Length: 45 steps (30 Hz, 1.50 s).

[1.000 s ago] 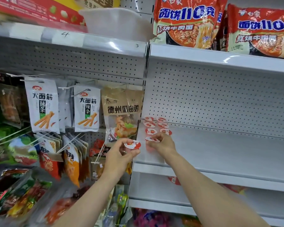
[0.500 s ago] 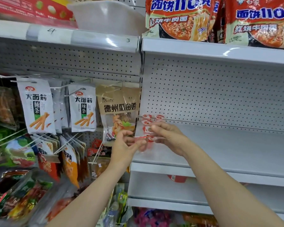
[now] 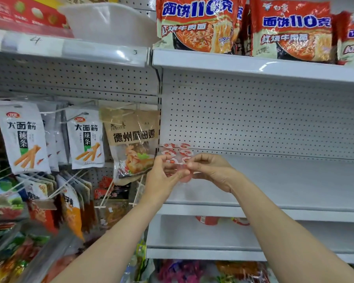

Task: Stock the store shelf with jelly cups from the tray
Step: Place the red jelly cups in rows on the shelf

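Just left of the frame's centre, the left hand (image 3: 161,178) and right hand (image 3: 211,170) meet with curled fingers around one jelly cup (image 3: 183,172), at the left end of the white metal shelf (image 3: 294,180). More cups (image 3: 177,151) stand in rows behind it. The cup looks light, thin clear plastic with pink jelly and a foil lid; likely squashy and slippery, so best held at the rim. The perforated back panel (image 3: 253,111) is steel.

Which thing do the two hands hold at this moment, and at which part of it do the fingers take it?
Both the left hand and the right hand pinch one pink jelly cup between their fingertips, at its upper sides near the rim. The exact contact is blurred.
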Each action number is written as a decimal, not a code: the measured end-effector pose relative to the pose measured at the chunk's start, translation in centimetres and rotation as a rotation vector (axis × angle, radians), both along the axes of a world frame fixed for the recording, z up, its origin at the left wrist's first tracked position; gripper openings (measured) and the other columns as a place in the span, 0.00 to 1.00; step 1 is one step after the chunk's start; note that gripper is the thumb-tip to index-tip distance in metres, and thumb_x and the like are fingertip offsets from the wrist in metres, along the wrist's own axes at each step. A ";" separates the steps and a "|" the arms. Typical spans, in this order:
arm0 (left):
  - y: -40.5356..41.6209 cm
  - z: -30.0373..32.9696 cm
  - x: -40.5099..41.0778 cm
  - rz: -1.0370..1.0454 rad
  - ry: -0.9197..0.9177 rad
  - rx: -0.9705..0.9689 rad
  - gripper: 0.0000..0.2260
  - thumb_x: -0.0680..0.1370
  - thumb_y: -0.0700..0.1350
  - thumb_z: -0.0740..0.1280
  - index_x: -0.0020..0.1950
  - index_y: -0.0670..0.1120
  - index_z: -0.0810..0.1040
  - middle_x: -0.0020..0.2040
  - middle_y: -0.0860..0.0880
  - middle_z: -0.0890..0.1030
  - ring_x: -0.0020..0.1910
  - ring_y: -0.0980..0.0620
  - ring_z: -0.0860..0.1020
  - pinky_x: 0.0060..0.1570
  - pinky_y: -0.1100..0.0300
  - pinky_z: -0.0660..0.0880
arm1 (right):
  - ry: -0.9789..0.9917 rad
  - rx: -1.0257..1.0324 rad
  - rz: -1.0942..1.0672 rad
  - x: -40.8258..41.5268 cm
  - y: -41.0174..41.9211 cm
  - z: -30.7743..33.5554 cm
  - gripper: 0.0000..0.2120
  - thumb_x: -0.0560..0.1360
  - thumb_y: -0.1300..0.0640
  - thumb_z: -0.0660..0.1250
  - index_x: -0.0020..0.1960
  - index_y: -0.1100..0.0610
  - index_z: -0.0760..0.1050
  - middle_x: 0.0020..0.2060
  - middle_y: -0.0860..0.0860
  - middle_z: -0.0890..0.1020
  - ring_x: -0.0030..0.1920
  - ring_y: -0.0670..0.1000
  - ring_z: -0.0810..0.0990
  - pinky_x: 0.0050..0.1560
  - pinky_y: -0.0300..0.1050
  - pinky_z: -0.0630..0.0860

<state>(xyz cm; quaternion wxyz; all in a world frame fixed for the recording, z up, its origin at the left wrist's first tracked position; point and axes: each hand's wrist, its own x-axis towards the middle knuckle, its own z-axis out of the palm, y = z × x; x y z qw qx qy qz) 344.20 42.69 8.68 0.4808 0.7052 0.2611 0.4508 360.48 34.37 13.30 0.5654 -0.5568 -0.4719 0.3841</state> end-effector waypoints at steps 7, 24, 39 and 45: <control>2.7 -3.9 0.3 0.169 0.605 0.494 0.27 0.79 0.64 0.58 0.73 0.52 0.70 0.73 0.50 0.70 0.72 0.49 0.65 0.68 0.58 0.61 | -0.309 0.002 -0.467 2.7 1.8 -3.2 0.12 0.66 0.57 0.82 0.45 0.55 0.81 0.41 0.50 0.84 0.42 0.50 0.83 0.48 0.46 0.82; 3.9 -5.8 0.2 0.155 0.620 0.572 0.20 0.83 0.54 0.59 0.76 0.58 0.66 0.77 0.55 0.63 0.76 0.50 0.61 0.73 0.58 0.56 | -0.467 -0.154 -0.519 2.7 4.1 -5.8 0.14 0.66 0.52 0.81 0.47 0.49 0.79 0.44 0.45 0.84 0.45 0.45 0.82 0.45 0.36 0.76; 4.1 -5.6 0.2 0.148 0.669 0.593 0.22 0.83 0.55 0.57 0.77 0.59 0.62 0.79 0.55 0.60 0.77 0.49 0.59 0.74 0.56 0.57 | -0.593 -0.328 -0.512 2.0 3.8 -4.3 0.20 0.70 0.51 0.77 0.59 0.55 0.80 0.53 0.50 0.83 0.54 0.51 0.81 0.54 0.41 0.75; 3.9 -4.8 0.1 0.150 0.695 0.594 0.22 0.83 0.56 0.57 0.78 0.59 0.61 0.79 0.53 0.60 0.77 0.48 0.58 0.74 0.54 0.56 | -0.920 -0.382 -0.454 0.9 3.5 -4.1 0.17 0.77 0.44 0.68 0.57 0.55 0.79 0.55 0.53 0.81 0.56 0.55 0.78 0.46 0.41 0.69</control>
